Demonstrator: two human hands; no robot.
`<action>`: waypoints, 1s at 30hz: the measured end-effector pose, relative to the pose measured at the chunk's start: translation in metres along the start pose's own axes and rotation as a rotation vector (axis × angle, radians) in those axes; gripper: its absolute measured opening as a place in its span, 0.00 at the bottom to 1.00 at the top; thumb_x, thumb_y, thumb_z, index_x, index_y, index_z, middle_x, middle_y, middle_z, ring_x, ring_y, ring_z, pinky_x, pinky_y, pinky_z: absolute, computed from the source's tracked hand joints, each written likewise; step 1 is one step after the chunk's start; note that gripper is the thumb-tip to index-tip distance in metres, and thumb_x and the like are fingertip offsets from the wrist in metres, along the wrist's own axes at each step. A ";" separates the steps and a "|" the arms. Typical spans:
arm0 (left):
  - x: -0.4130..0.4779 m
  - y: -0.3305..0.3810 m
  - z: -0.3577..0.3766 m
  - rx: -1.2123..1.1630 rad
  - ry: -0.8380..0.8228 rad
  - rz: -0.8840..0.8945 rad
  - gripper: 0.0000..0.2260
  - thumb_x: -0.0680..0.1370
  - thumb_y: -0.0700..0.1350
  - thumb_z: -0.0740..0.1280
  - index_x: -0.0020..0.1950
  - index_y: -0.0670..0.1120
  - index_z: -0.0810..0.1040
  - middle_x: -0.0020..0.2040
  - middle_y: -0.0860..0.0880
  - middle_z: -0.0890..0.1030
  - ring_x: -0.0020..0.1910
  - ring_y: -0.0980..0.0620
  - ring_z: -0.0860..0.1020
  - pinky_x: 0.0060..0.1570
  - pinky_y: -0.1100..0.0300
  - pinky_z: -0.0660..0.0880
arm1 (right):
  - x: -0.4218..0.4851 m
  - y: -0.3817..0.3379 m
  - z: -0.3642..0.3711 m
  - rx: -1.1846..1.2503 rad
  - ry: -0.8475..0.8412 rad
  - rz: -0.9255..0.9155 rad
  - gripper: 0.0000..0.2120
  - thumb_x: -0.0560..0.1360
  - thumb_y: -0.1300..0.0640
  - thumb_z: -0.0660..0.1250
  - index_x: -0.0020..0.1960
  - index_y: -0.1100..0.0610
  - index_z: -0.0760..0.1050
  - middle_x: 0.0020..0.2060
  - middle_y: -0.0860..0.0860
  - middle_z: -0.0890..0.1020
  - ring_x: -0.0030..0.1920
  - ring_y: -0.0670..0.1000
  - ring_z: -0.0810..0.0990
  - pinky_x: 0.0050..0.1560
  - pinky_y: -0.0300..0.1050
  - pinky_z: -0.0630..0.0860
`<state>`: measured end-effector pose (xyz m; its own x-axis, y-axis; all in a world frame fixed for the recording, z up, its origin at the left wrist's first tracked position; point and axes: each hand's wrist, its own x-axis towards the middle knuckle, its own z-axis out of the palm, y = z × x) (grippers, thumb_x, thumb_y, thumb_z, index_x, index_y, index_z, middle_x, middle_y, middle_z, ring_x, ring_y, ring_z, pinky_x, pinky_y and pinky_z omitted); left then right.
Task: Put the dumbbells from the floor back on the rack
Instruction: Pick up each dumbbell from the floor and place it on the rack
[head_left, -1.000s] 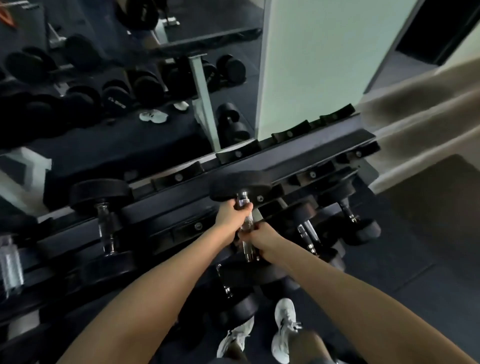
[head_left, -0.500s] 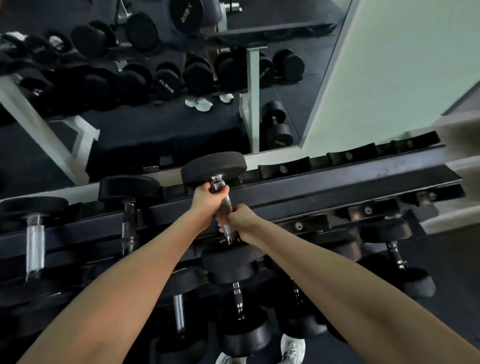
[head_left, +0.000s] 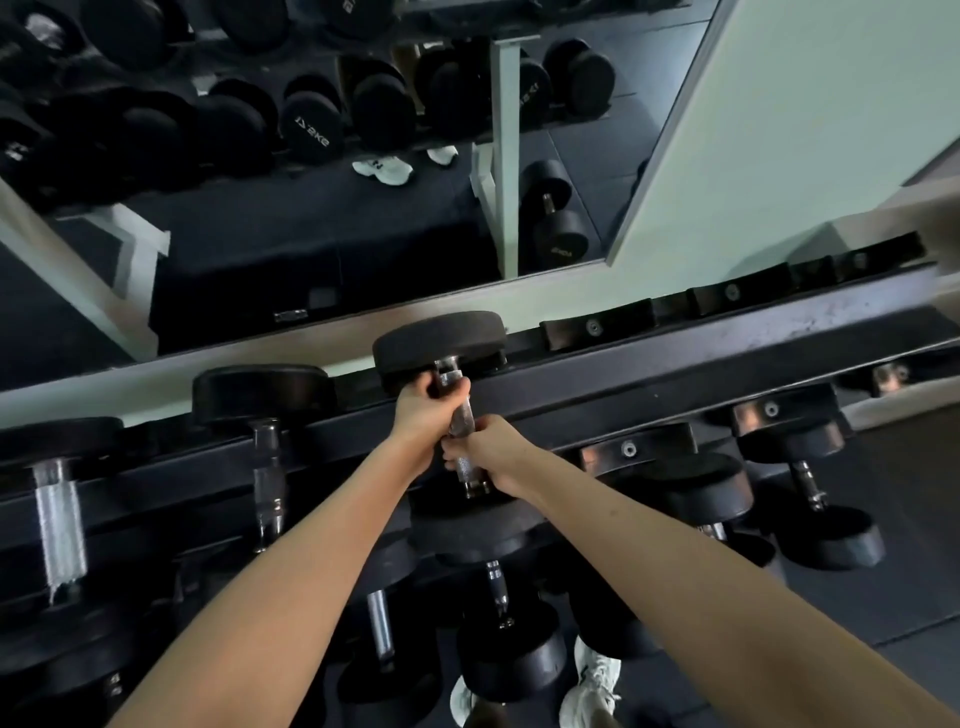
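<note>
1. A dumbbell (head_left: 440, 345) is held by both hands on its metal handle, over the top tier of the rack (head_left: 675, 358).
2. The left hand (head_left: 423, 415) is wrapped shut around the upper part of the handle, just under the far head.
3. The right hand (head_left: 491, 452) is clamped on the lower part of the handle, just below and touching the left hand.
4. The far head is seen at the rack's back rail; whether it rests there cannot be told. The near head is hidden under the hands.
5. A second dumbbell (head_left: 262, 400) is racked left of the left hand; a third (head_left: 57, 514) is further left.
6. Empty cradles (head_left: 595, 327) are seen right of the hands on the back rail.
7. More dumbbells (head_left: 800, 467) are stored on the lower tier, below and right of the right hand.
8. A mirror (head_left: 311, 208) is seen beyond the hands; white shoes (head_left: 595, 680) are seen below the arms.
</note>
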<state>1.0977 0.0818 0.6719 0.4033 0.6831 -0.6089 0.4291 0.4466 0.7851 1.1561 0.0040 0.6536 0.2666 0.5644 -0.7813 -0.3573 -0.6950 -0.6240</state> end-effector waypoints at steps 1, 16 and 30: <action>0.001 0.000 0.001 0.007 0.002 -0.009 0.08 0.75 0.43 0.70 0.52 0.47 0.76 0.54 0.44 0.81 0.55 0.46 0.80 0.59 0.49 0.76 | -0.002 -0.001 0.000 -0.020 0.006 0.000 0.14 0.75 0.65 0.65 0.60 0.69 0.71 0.40 0.54 0.79 0.38 0.50 0.78 0.37 0.41 0.75; -0.090 0.002 0.067 0.921 -0.095 0.291 0.18 0.75 0.54 0.65 0.57 0.42 0.73 0.54 0.43 0.78 0.54 0.42 0.77 0.50 0.53 0.73 | -0.115 0.067 -0.114 0.235 0.456 -0.302 0.07 0.71 0.59 0.72 0.46 0.53 0.76 0.40 0.52 0.79 0.45 0.53 0.78 0.58 0.58 0.76; -0.258 -0.151 0.344 1.141 -0.863 0.480 0.11 0.77 0.49 0.64 0.50 0.42 0.76 0.50 0.46 0.81 0.49 0.45 0.78 0.47 0.56 0.72 | -0.319 0.418 -0.238 1.018 1.024 0.221 0.05 0.78 0.60 0.64 0.50 0.62 0.73 0.37 0.56 0.78 0.37 0.52 0.78 0.43 0.45 0.78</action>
<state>1.2073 -0.3606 0.6711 0.8472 -0.0912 -0.5234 0.3385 -0.6667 0.6641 1.1348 -0.5728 0.6376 0.4752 -0.3692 -0.7986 -0.8241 0.1312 -0.5510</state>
